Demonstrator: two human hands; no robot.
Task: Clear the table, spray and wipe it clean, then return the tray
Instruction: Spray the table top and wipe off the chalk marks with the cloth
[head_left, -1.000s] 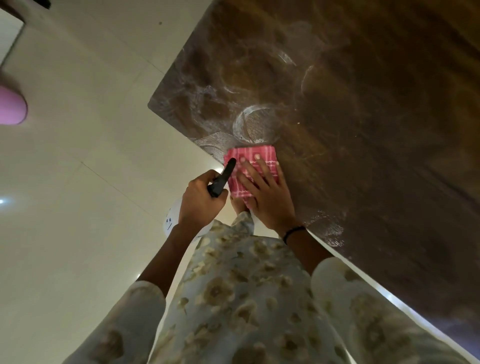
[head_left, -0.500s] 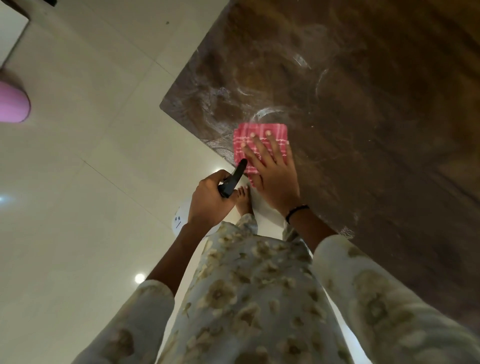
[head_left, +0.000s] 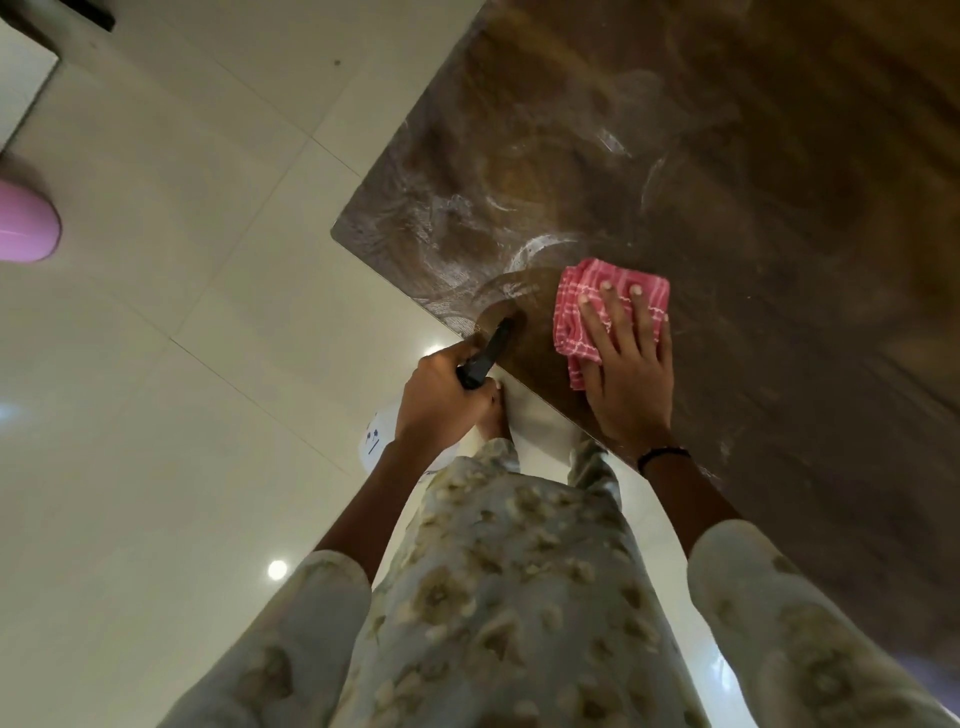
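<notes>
Floral-printed cloth of the person's clothing is filling the six o'clock part of the view, and from it both forearms are reaching up toward the near table edge. At about nine o'clock of that edge the left hand (head_left: 441, 400) is clenching around the neck of a spray bottle (head_left: 485, 356); its black nozzle is pointing at the wood, while the white body is mostly hidden below the fist, so how much liquid is left cannot be told. Just past it, at about two o'clock from the left hand, the right hand (head_left: 631, 374) is lying flat with fingers (head_left: 613, 317) spread wide and pressing a folded red checked cloth (head_left: 608, 306) onto the table (head_left: 779, 260), the palm hanging back over the cloth's near edge. Farther out, toward twelve o'clock, pale swirls and ring marks are lying across the dark brown top, which to me suggests wiping is only partly done. No tray is showing anywhere in view. The risks I am seeing: the cloth is small, so strokes may be skipping the far streaks; the bottle is hovering over the table lip, and a bumped or squeezed trigger could be wetting the tiled floor (head_left: 182, 312); loose folds could be bunching under the open fingers.
</notes>
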